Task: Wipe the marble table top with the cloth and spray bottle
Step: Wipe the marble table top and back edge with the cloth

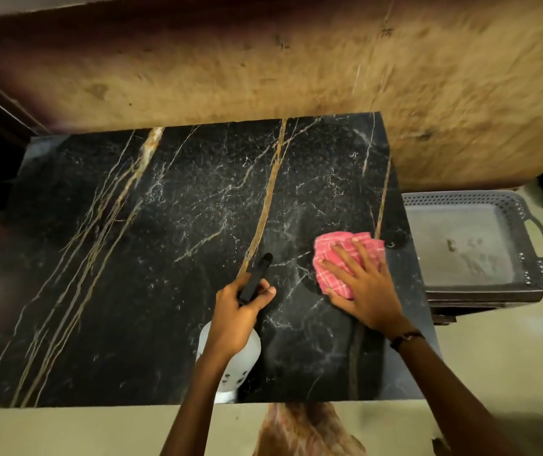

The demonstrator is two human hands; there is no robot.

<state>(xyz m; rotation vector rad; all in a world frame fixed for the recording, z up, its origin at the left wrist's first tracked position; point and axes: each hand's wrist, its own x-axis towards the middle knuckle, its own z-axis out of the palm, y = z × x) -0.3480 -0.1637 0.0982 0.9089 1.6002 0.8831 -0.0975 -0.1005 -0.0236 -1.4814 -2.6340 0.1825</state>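
The black marble desk with gold veins fills the view. Near its front edge, the left hand is wrapped around a white spray bottle, its black nozzle pointing away. Just right, the right hand lies spread flat on a pink checked cloth touching the marble. Beside the desk sits 1 grey tray.
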